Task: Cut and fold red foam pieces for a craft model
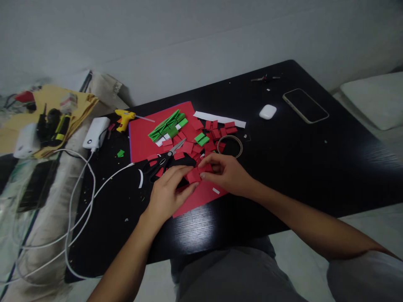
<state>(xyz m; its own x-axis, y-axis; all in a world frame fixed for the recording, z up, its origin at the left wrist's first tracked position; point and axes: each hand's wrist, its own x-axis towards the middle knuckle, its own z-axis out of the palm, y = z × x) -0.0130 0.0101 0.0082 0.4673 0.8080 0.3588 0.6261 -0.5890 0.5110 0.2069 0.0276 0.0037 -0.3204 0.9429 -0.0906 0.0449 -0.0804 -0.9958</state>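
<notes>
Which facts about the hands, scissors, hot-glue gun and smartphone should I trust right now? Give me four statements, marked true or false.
1. The left hand and right hand both hold folded red paper. True.
2. The scissors are in the right hand. False: they lie among the loose paper pieces.
3. The hot-glue gun is yellow. True.
4. The smartphone lies left of the white earbud case. False: it lies to the right.

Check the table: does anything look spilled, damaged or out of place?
Nothing looks clearly spilled or damaged. Slightly untidy: the scissors lie among loose red folded pieces, close to the left hand, and a green scrap sits on the black table, away from the other green paper.
</notes>
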